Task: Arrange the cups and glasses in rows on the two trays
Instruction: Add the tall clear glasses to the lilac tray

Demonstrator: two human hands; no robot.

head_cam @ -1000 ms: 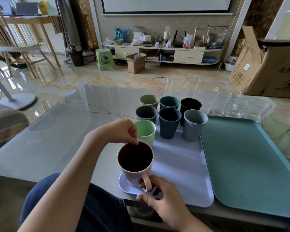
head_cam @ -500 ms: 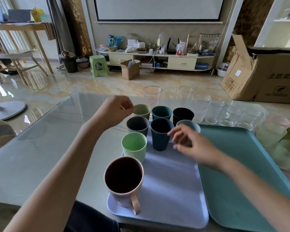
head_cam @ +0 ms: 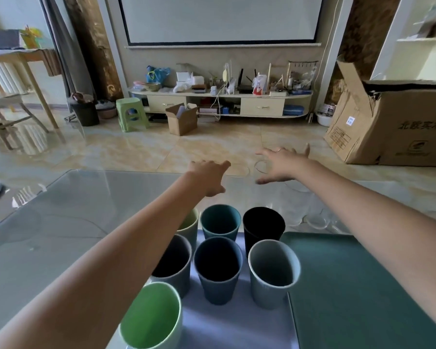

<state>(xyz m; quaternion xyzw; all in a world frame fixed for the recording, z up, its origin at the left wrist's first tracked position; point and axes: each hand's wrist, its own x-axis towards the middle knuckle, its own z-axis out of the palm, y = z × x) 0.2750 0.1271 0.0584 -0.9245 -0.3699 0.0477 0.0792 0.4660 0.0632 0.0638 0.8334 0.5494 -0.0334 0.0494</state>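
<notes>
1. Surface: glass tabletop, glossy, reflecting the room. Beyond it a marble-look tiled floor.
2. Room: white projector screen on far wall; low TV cabinet w/ two drawers, top crowded w/ small clutter. Green plastic stool, small open cardboard box and black bin on the floor. Wooden table & chair at far left.
3. Writing: big cardboard box at right carries printed Chinese characters & a small blue-white label; too blurred to read with certainty.
4. Trays: lilac tray in front, dark green tray just beside it on the right, edges touching or nearly so. Green tray bare where it shows.
5. Cups on lilac tray, all upright, nothing visible inside: back row pale green cup (half hidden by left arm), teal cup, black cup; next row grey cup, navy cup, light blue-grey cup; bright green cup alone at front left.
6. Clear glasses stand on the tabletop past the trays; hard to count, rims faint.
7. Left hand reaches far over the cups, fingers spread, holding nothing.
8. Right hand likewise stretched out, fingers apart over a glass rim; can't tell if it touches.
</notes>
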